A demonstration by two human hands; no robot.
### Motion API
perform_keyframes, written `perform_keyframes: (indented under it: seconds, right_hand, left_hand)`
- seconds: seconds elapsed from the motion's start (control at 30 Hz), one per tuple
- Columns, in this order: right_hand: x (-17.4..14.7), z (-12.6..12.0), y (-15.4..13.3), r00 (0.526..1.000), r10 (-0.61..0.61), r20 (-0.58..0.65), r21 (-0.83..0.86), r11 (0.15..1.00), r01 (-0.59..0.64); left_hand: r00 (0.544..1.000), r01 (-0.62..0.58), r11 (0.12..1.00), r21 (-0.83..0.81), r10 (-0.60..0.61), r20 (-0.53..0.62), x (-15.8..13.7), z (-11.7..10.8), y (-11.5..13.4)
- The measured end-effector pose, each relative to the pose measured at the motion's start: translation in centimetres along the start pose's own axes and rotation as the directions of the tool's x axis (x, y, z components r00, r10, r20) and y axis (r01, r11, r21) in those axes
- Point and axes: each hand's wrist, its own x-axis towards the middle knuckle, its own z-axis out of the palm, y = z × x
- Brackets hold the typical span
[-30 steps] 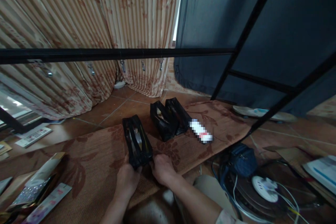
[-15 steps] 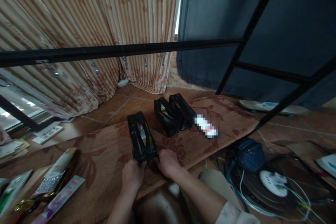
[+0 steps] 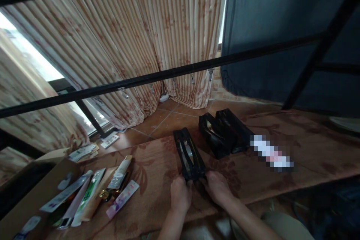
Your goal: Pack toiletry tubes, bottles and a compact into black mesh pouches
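A black zippered pouch [image 3: 188,153] lies on the brown patterned cloth, its top unzipped along the middle with some items showing inside. My left hand [image 3: 180,193] grips the near left corner of this pouch with closed fingers. At the near right corner, my right hand [image 3: 218,187] is closed on the pouch too; its fingertips are partly hidden. To the right lie a second black pouch [image 3: 215,135], its top gaping, and a third black pouch [image 3: 234,129] pressed against it. A blurred-out white and red item [image 3: 271,152] lies beside the third one.
Several tubes and cosmetics, among them a green and white tube [image 3: 90,193] and a purple-patterned packet [image 3: 122,199], lie at the left beside a cardboard box [image 3: 53,187]. A dark metal bar [image 3: 168,74] crosses beyond the cloth, before striped curtains [image 3: 120,52].
My view has swung left, so the pouches appear further right and more tubes and the box show. Both hands stay on the near end of the same pouch.
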Motion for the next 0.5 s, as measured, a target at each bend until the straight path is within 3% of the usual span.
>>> perform_keyframes:
  seconds: [0.5]
  right_hand:
    - [0.14, 1.16, 0.57, 0.999, -0.053, 0.01, -0.056, 0.997, 0.053]
  left_hand:
    - [0.999, 0.03, 0.998, -0.058, -0.032, -0.035, -0.06, 0.4, -0.26]
